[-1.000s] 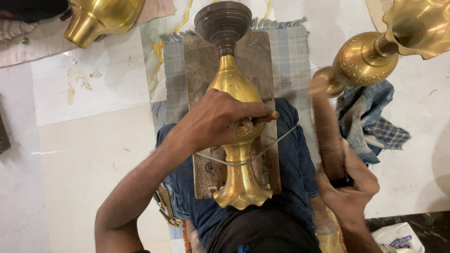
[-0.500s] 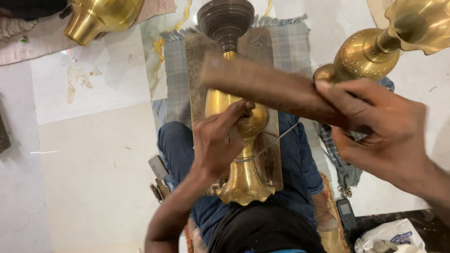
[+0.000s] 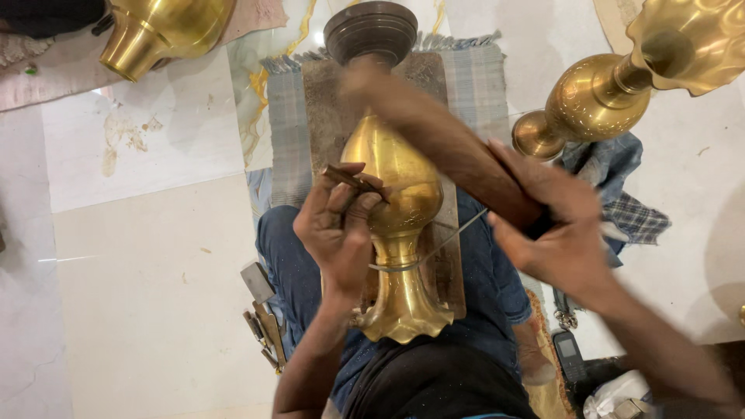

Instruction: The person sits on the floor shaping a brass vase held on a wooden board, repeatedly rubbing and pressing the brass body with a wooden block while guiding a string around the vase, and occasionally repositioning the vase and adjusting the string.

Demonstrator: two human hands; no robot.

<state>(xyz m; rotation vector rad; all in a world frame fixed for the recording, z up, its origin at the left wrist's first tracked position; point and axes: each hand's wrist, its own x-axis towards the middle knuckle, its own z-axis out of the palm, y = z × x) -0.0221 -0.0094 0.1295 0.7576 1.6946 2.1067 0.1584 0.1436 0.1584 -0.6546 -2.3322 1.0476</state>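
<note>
Brass vase (image 3: 396,233) lies lengthwise on a brown board (image 3: 330,101) over the person's lap, flared foot toward the body at 6 o'clock, dark round end (image 3: 371,31) at 12 o'clock. Wire loop (image 3: 434,247) around its narrow neck.

Left hand (image 3: 337,229) closed on a thin punch (image 3: 353,182), tip set against the vase's bulge, fingers touching the brass.

Right hand (image 3: 555,225) clenched around one end of a brown wooden mallet (image 3: 442,143), blurred, slanting from 3 o'clock up toward 12 o'clock across the vase.

Checked cloth (image 3: 283,116) under the board, on a pale tiled floor (image 3: 140,271).

Second brass vessel (image 3: 167,31) at 10 o'clock. Tall brass stand (image 3: 613,85) at 2 o'clock, blue checked rag (image 3: 621,194) beneath it.

Small tools (image 3: 260,310) on the floor at 8 o'clock. Phone (image 3: 569,355) at 5 o'clock.
</note>
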